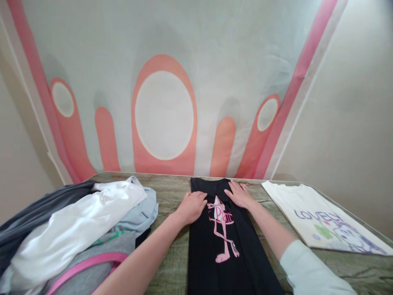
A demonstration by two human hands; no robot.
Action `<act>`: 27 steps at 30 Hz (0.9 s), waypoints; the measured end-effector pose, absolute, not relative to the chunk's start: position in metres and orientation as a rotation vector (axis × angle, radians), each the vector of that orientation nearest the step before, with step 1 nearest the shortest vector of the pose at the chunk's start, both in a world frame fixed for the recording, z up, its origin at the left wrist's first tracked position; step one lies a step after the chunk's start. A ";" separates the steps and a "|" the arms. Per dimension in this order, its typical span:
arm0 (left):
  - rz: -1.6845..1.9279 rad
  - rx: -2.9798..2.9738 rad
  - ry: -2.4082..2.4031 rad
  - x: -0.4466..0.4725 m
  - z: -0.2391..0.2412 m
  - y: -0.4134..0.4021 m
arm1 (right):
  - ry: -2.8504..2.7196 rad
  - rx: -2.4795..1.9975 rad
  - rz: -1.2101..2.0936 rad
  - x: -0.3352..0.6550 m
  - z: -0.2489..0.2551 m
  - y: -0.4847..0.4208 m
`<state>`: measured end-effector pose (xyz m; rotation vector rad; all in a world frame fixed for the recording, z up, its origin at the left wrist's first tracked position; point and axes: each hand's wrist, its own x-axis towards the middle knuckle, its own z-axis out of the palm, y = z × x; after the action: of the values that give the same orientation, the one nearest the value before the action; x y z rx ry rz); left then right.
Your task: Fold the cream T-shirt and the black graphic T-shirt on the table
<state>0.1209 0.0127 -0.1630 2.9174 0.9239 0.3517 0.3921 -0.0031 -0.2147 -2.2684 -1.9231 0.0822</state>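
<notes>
A black T-shirt (227,258) with a pink cartoon print lies lengthwise on the wooden table (172,192), its sides folded in to a narrow strip. My left hand (193,206) rests on its upper left edge, fingers curled down onto the cloth. My right hand (238,194) lies flat on its upper right part, fingers stretched out toward the collar end. Neither hand lifts anything.
A heap of clothes (76,229) in white, pale blue, dark grey and grey with pink trim fills the table's left side. A folded white T-shirt (322,219) with a coloured print lies at the right. A pink-and-white patterned sheet (166,102) hangs behind the table.
</notes>
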 end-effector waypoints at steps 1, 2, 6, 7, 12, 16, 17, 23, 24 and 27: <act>0.382 2.933 0.976 0.125 -0.165 0.023 | -1.921 -2.271 0.079 0.392 -0.215 -0.003; 0.380 2.948 1.019 0.129 -0.167 0.034 | -1.921 -2.269 0.075 0.392 -0.216 -0.003; 0.260 2.946 1.124 0.135 -0.182 0.069 | -1.933 -2.241 0.063 0.392 -0.216 -0.003; 0.247 2.939 1.128 0.135 -0.185 0.075 | -1.934 -2.234 0.059 0.392 -0.216 -0.002; 0.208 2.901 1.097 0.131 -0.191 0.093 | -1.934 -2.204 0.028 0.394 -0.215 0.001; 0.140 2.859 1.069 0.131 -0.188 0.105 | -1.925 -2.197 0.009 0.395 -0.215 0.004; 0.141 2.843 1.065 0.132 -0.187 0.108 | -1.923 -2.198 0.010 0.395 -0.216 0.004; 0.619 2.623 1.211 0.133 -0.193 0.127 | -1.917 -2.197 0.021 0.398 -0.220 0.005; 0.709 2.579 1.266 0.132 -0.195 0.131 | -1.914 -2.190 0.016 0.398 -0.221 0.005; 0.789 2.501 1.412 0.125 -0.199 0.142 | -1.898 -2.157 -0.011 0.399 -0.222 0.004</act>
<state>0.1252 0.1416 -0.1986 2.5008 1.4118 0.7891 0.3994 0.0037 -0.2222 -2.1574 -1.8981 -0.0110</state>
